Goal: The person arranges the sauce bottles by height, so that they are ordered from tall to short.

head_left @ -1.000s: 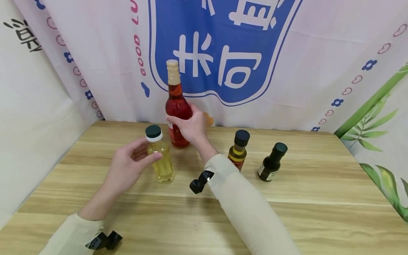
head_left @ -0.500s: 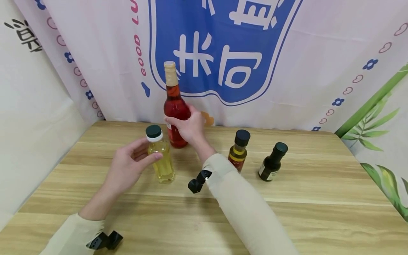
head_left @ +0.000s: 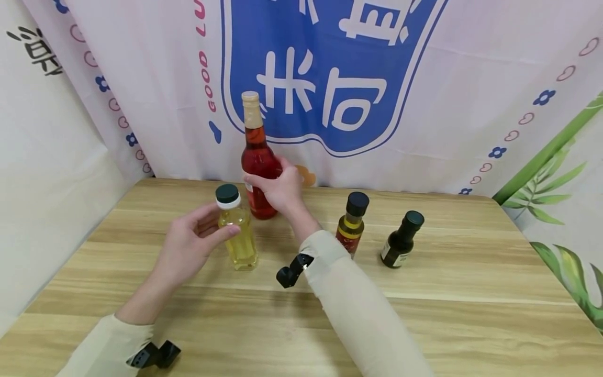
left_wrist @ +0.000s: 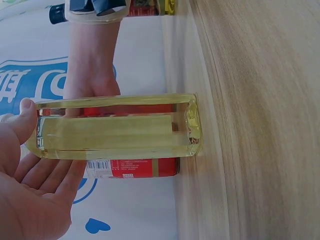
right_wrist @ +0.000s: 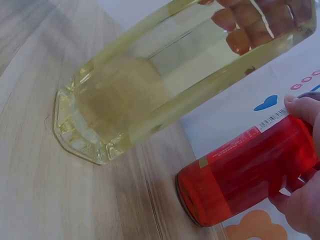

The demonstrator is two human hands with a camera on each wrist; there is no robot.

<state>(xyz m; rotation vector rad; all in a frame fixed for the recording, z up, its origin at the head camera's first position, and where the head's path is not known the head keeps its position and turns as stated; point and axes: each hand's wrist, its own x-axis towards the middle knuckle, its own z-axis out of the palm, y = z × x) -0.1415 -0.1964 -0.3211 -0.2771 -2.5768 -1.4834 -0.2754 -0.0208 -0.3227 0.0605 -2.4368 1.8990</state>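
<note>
My left hand [head_left: 185, 248] holds a clear glass bottle of pale yellow liquid [head_left: 243, 245] with a dark green cap, thumb on the near side and fingers behind. It stands upright on the wooden table [head_left: 264, 335]. Just behind it, at the back of the table, my right hand [head_left: 286, 189] grips a tall bottle of red liquid [head_left: 260, 163] with a cream-coloured neck wrap. Seen from the right wrist, the fingers curl round the red bottle [right_wrist: 235, 180], and its base looks to be on the table. In the left wrist view, the yellow bottle [left_wrist: 115, 132] partly covers the red one.
A dark-capped bottle with a yellow neck band [head_left: 353, 222] stands right of my right wrist, its lower part hidden by the sleeve. Farther right is a small dark bottle [head_left: 401, 241]. A printed cloth [head_left: 414, 157] hangs along the table's back edge.
My right hand and the red bottle have shifted slightly to the left, mostly in the first half second. The left hand and the yellow bottle have stayed in place.
</note>
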